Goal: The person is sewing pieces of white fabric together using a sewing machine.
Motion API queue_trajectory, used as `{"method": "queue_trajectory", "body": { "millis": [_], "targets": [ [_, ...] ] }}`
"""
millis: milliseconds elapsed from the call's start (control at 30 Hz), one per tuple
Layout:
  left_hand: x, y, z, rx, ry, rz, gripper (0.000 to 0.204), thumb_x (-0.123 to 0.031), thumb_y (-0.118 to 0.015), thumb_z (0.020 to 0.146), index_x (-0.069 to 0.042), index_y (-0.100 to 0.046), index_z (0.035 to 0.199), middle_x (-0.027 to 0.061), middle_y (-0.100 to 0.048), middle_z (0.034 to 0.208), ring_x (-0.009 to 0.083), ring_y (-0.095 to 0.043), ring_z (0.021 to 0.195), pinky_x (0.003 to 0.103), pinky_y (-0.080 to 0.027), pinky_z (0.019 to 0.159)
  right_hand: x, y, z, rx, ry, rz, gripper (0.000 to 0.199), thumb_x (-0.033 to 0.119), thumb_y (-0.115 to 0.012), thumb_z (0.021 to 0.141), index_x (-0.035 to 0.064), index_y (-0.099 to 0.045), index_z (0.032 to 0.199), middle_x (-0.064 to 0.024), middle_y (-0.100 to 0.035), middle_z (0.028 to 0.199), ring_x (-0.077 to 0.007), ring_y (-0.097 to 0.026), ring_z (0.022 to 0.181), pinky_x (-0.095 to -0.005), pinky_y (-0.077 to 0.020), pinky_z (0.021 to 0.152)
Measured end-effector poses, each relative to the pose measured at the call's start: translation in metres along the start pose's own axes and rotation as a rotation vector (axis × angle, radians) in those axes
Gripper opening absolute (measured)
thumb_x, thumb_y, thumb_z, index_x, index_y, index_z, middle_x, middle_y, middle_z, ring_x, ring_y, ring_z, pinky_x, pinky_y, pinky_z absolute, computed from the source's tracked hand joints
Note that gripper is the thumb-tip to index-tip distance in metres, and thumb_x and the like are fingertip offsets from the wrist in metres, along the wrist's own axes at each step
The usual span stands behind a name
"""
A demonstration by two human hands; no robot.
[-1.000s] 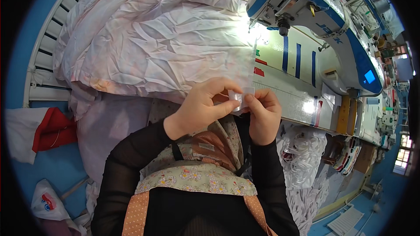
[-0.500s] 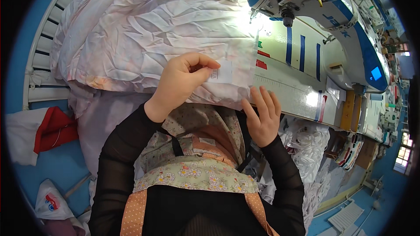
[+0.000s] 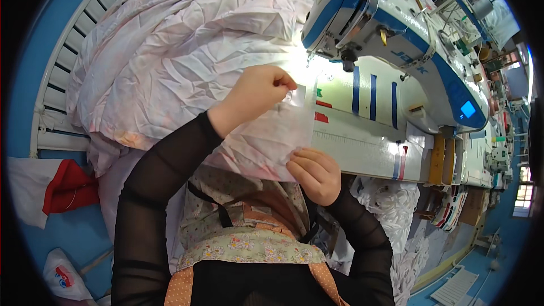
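Observation:
A wide heap of pale pinkish-white fabric [image 3: 187, 68] lies creased before me, its straight right edge running beside the sewing machine's bed. My left hand [image 3: 252, 96] is over the fabric, thumb and fingers pinched at the side of a small white label [image 3: 297, 96] that lies near that edge. At the cloth's near right corner, my right hand [image 3: 318, 177] has its fingers bent and pressed together on the fabric. The needle area of the sewing machine [image 3: 351, 17] is brightly lit, just beyond the label.
The white machine table [image 3: 362, 150] carries blue and red tape strips and a ruler scale. White slatted rack [image 3: 65, 68] borders the cloth at left. Red and white cloth [image 3: 71, 187] hangs low at left. White fabric strips [image 3: 391, 198] are heaped below the table at right.
My left hand has moved farther away, toward the needle, with the label and cloth. My right hand's spread fingers have closed onto the fabric corner. The machine appears lower and more leftward in view.

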State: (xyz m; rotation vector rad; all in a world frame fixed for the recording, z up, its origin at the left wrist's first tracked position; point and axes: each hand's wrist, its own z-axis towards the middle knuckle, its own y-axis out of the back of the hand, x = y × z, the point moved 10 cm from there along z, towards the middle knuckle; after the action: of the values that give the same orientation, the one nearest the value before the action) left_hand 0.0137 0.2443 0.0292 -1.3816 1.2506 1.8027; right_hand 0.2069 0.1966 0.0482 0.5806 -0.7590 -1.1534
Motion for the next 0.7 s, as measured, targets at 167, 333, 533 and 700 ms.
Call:
{"method": "queue_trajectory", "body": {
  "millis": [167, 333, 533, 700],
  "targets": [
    [0.019, -0.012, 0.05, 0.074, 0.02, 0.133, 0.015, -0.001, -0.061, 0.078, 0.002, -0.07, 0.088, 0.0081, -0.068, 0.078, 0.0116, -0.061, 0.069, 0.026, -0.048, 0.064, -0.007, 0.004, 0.002, -0.039, -0.072, 0.091, 0.025, 0.004, -0.068, 0.064, 0.0019, -0.067, 0.089, -0.0102, -0.067, 0.09, -0.0285, -0.067, 0.087, -0.0372, -0.0556, 0.072],
    [0.016, -0.018, 0.069, 0.091, -0.087, 0.257, 0.013, 0.001, -0.061, 0.075, 0.002, -0.07, 0.085, 0.0134, -0.069, 0.079, 0.0168, -0.064, 0.07, 0.029, -0.048, 0.064, -0.012, 0.005, 0.002, -0.054, -0.115, 0.125, 0.022, 0.003, -0.068, 0.064, 0.0017, -0.067, 0.087, -0.0101, -0.068, 0.086, -0.0279, -0.067, 0.085, -0.0364, -0.056, 0.071],
    [0.015, -0.021, 0.079, 0.071, -0.133, 0.312, 0.011, 0.0, -0.061, 0.074, 0.003, -0.069, 0.08, 0.0178, -0.069, 0.083, 0.0237, -0.065, 0.072, 0.032, -0.048, 0.064, -0.013, 0.002, 0.001, -0.028, -0.123, 0.127, 0.025, 0.006, -0.065, 0.064, 0.001, -0.067, 0.089, -0.0102, -0.067, 0.087, -0.0265, -0.067, 0.086, -0.0368, -0.0567, 0.075],
    [0.021, -0.019, 0.081, 0.079, -0.07, 0.367, 0.009, 0.0, -0.062, 0.073, 0.003, -0.069, 0.078, 0.0179, -0.068, 0.082, 0.0253, -0.065, 0.072, 0.034, -0.048, 0.064, -0.013, 0.001, 0.004, -0.024, -0.117, 0.133, 0.029, 0.008, -0.063, 0.063, 0.0, -0.066, 0.091, -0.0104, -0.067, 0.089, -0.0265, -0.066, 0.088, -0.0367, -0.0567, 0.077]
  ]
}}
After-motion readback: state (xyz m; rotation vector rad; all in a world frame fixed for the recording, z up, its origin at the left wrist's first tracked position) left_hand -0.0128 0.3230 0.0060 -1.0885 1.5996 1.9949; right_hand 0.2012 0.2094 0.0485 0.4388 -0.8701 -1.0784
